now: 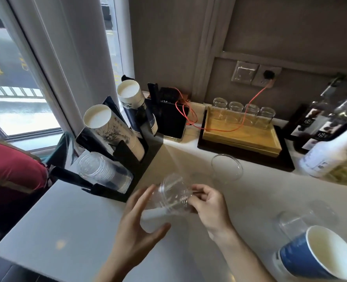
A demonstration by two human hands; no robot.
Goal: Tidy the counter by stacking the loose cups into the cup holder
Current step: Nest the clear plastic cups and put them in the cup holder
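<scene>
A clear plastic cup (171, 197) is held on its side above the white counter, mouth toward me. My right hand (207, 202) grips its far end with curled fingers. My left hand (140, 218) is spread wide around its near rim, fingers straight. The black cup holder (146, 159) stands at the left, with a stack of clear cups (102, 171) in its front slot and two stacks of paper cups (111, 127) behind. Another clear cup (226, 167) stands loose on the counter. A blue paper cup (315, 253) and a clear cup (292, 222) lie at the lower right.
A wooden tray (241, 137) with several upturned glasses sits at the back right, an orange cable across it. A black box (172, 121) stands behind the holder. Bottles (331, 151) crowd the right edge. A window and curtain are at the left.
</scene>
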